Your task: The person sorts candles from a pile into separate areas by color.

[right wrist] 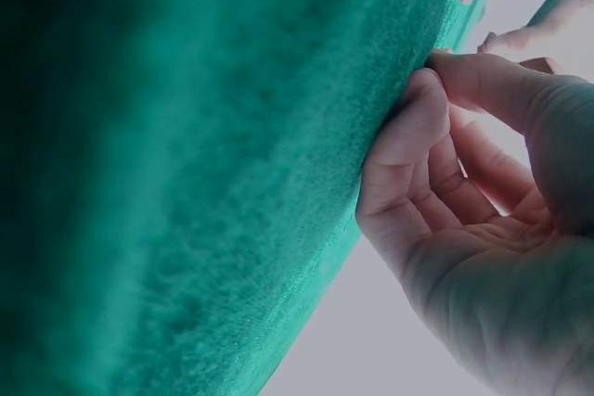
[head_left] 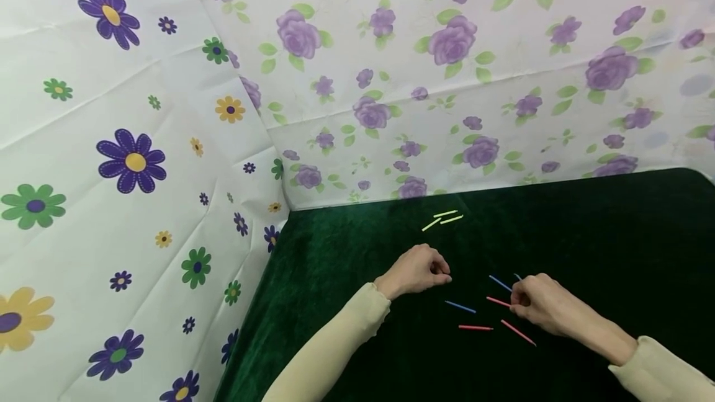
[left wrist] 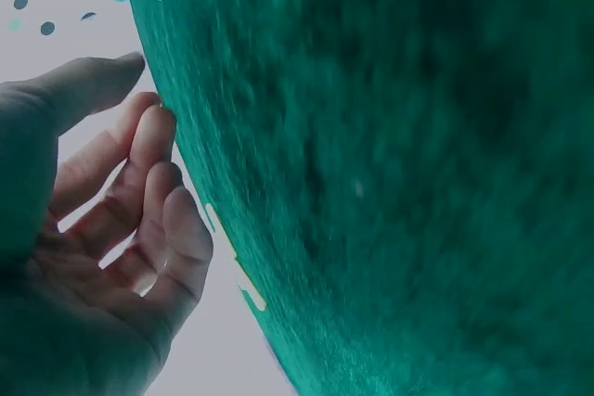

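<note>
Several thin sticks lie on a dark green velvet tabletop [head_left: 586, 234]. Three yellow sticks [head_left: 444, 219] lie together toward the back. In the head view my left hand [head_left: 426, 268] rests on the cloth just in front of them, fingers loosely curled and holding nothing; the left wrist view shows its palm [left wrist: 102, 229] bare. My right hand [head_left: 527, 299] has thumb and forefinger tips together on the cloth at the end of a red stick [head_left: 497, 301]. A blue stick's tip [head_left: 517, 276] shows above that hand. Other blue sticks [head_left: 460, 307] and red sticks [head_left: 475, 327] lie between my hands.
Flowered sheets form walls at the back [head_left: 447, 79] and the left [head_left: 134, 160], meeting at the table's far left corner. The table's left edge [head_left: 251, 327] runs down beside my left sleeve [head_left: 329, 352]. Green cloth stretches on to the right.
</note>
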A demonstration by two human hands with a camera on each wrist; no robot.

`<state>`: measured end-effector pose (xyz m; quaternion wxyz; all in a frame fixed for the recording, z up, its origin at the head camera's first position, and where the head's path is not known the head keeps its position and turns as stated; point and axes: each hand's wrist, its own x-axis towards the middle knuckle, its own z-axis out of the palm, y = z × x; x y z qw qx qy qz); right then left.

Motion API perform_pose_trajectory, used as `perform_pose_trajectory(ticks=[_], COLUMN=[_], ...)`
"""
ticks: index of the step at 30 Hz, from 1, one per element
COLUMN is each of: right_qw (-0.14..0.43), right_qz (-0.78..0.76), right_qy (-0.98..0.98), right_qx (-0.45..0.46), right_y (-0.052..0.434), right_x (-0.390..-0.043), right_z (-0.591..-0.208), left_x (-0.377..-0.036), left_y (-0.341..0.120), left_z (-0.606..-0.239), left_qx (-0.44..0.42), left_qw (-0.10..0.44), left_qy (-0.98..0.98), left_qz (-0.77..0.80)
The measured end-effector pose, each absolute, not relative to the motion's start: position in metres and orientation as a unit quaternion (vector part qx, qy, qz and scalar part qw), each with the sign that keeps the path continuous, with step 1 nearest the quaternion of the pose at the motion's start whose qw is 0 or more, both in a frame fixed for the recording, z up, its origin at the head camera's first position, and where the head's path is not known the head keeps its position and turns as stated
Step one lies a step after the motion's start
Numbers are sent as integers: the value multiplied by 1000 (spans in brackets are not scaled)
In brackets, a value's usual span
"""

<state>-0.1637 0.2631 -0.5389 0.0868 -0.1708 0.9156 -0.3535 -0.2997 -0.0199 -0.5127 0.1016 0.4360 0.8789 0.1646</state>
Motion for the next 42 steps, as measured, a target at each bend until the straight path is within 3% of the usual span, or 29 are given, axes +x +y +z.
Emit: perform_pose_trajectory(ticks=[11,35,42], right_qw=[89,82,86], right_qz=[-355,-355,-360], right_qy=[916,916,914], right_qx=[-165,-170,-168], right_y=[265,265,265], right_x=[-163,-164,-164], right_z=[-541,-540,-539], left_x=[-285,-279,-281], left_y=[-19,-15,-13], left_z=[-518,-515,-514], left_qx=[483,513,516], left_qw=[145,134,153], left_qy=[857,848,843], left_qz=[103,26,15])
